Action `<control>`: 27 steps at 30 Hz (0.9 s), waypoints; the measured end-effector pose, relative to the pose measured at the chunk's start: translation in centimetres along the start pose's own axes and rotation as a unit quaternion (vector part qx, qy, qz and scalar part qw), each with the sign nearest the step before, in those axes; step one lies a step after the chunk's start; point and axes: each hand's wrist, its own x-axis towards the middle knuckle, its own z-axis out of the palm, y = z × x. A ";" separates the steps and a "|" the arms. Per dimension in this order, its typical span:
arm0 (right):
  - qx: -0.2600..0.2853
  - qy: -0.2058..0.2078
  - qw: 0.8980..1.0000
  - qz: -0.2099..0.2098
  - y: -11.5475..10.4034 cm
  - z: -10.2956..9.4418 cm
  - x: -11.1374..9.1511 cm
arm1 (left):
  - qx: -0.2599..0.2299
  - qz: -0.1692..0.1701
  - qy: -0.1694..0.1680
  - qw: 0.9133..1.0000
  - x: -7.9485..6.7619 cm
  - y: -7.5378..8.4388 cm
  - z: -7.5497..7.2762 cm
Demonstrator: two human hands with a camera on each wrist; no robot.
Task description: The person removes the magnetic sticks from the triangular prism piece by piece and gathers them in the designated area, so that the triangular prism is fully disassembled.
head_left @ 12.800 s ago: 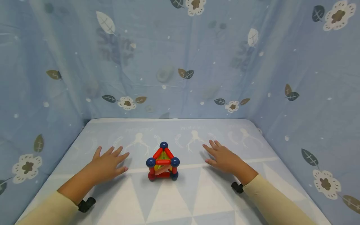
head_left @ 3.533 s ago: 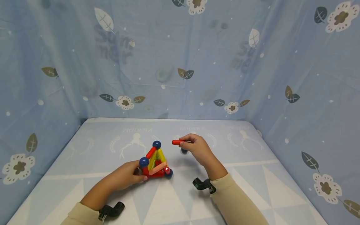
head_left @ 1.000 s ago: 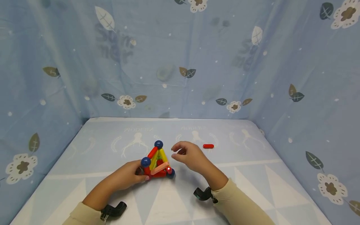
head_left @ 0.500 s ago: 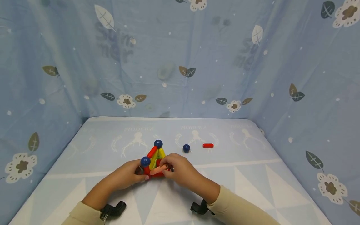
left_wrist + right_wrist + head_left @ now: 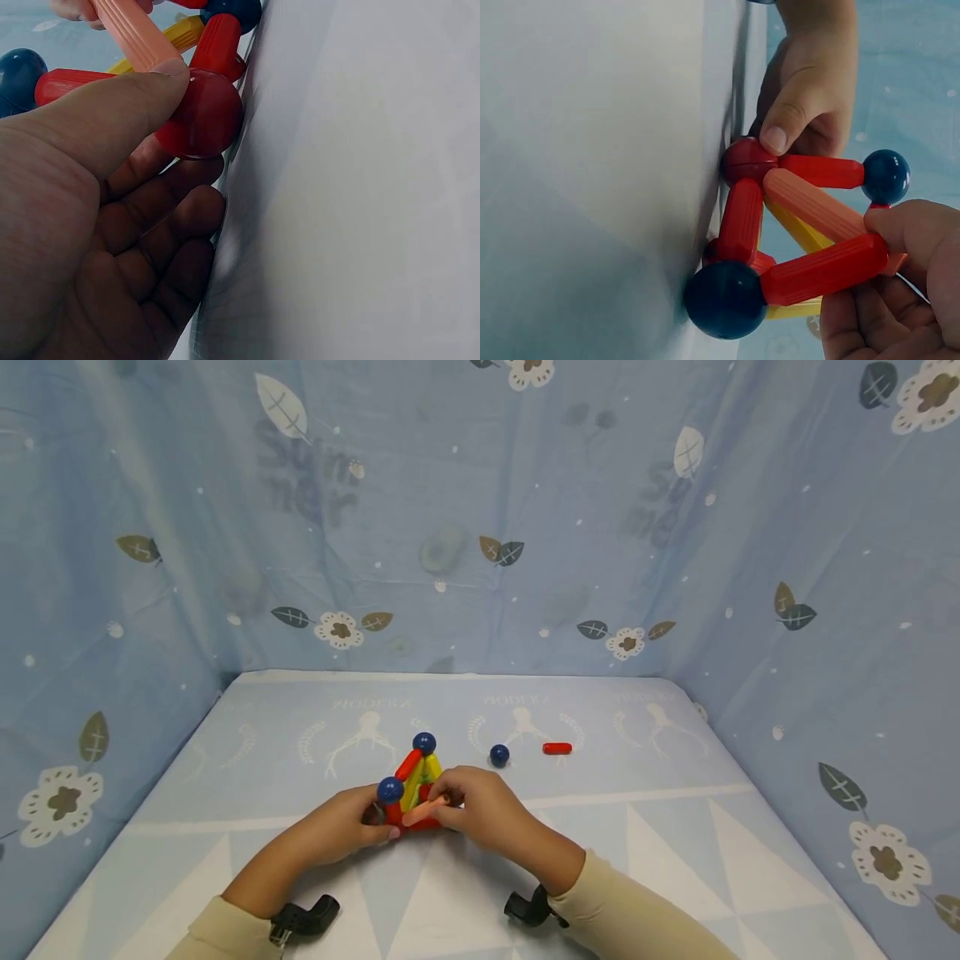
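A frame of magnetic sticks and balls stands on the table. My left hand grips its near left corner, thumb and fingers round a red ball. My right hand pinches the upper end of a salmon magnetic stick, whose lower end meets that red ball. Right at the same fingertips is the end of an upright red stick rising from a dark blue ball. Blue balls cap the top and the left upper corner; yellow sticks show behind.
Behind the right hand lie a loose blue ball and, to its right, a loose red stick. A patterned cloth covers the table. Blue curtains hang round the back and sides.
My right hand, earlier beside the frame with its fingers curved, has come down left onto the salmon stick, uncovering the loose blue ball. The red stick it held before lies on the table. Left hand stays.
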 end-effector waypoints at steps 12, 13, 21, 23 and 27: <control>-0.046 0.015 0.998 0.049 -1.2 0.0 0.3 | 0.003 -0.002 0.000 1.000 0.1 0.1 0.0; -0.050 0.018 0.997 0.056 -1.3 0.0 0.2 | 0.003 -0.002 0.000 1.000 0.2 0.1 0.0; -0.065 0.027 0.994 0.084 -2.0 0.1 -0.1 | 0.001 0.007 0.004 1.000 0.1 0.3 0.1; -0.064 0.026 0.994 0.086 -2.0 0.2 -0.1 | 0.001 0.005 0.005 1.000 0.1 0.3 0.1; -0.074 0.027 0.992 0.096 -1.6 0.4 0.1 | -0.002 -0.003 0.003 1.000 0.0 0.4 0.1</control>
